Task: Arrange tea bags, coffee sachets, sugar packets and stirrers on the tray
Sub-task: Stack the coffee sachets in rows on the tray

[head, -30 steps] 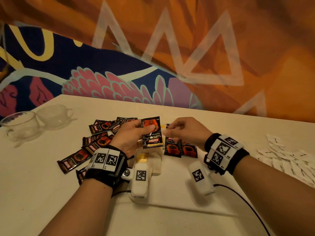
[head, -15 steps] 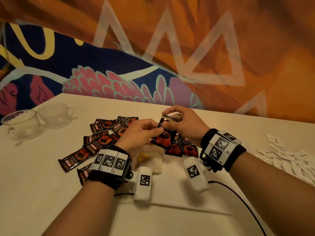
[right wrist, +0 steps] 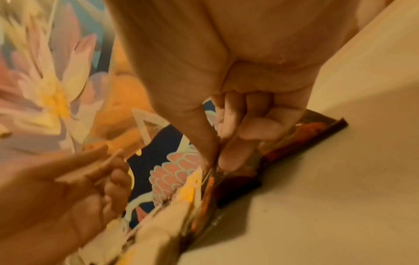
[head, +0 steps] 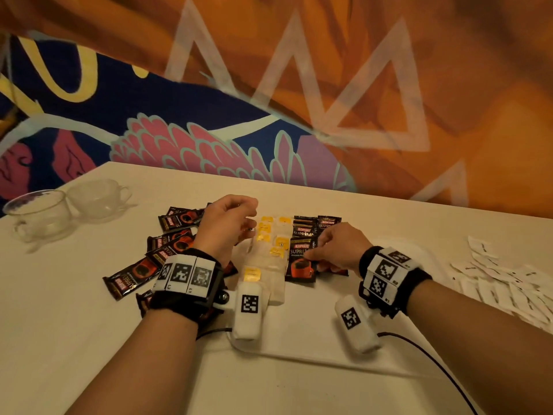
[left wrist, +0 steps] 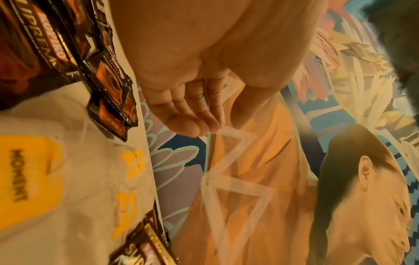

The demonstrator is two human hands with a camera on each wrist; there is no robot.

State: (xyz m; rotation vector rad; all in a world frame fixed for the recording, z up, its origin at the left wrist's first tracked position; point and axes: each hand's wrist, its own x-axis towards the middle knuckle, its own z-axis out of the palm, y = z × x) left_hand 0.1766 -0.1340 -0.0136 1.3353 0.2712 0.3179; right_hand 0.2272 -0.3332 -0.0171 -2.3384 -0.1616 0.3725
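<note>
My right hand (head: 314, 255) pinches the edge of a black-and-red coffee sachet (head: 301, 263) between thumb and forefinger, low over the white tray (head: 299, 353). The right wrist view shows that pinch on the sachet (right wrist: 294, 141), beside other sachets (head: 317, 227) lying on the tray. A column of tea bags (head: 269, 235) with yellow tags lies just left of it. My left hand (head: 250, 218) hovers over the tea bags, fingers (left wrist: 188, 116) loosely curled and holding nothing. Loose coffee sachets (head: 167, 244) are piled to the left of the tray.
White sugar packets (head: 508, 280) are scattered on the table at the right. Two clear glass cups (head: 39, 211) (head: 98, 199) stand at the far left. A black cable (head: 434, 354) runs off the tray's near right. A painted wall rises behind the table.
Both hands held a sachet in the air between them. The left hand has let go and drawn back left; the right hand has brought the sachet down onto the tray.
</note>
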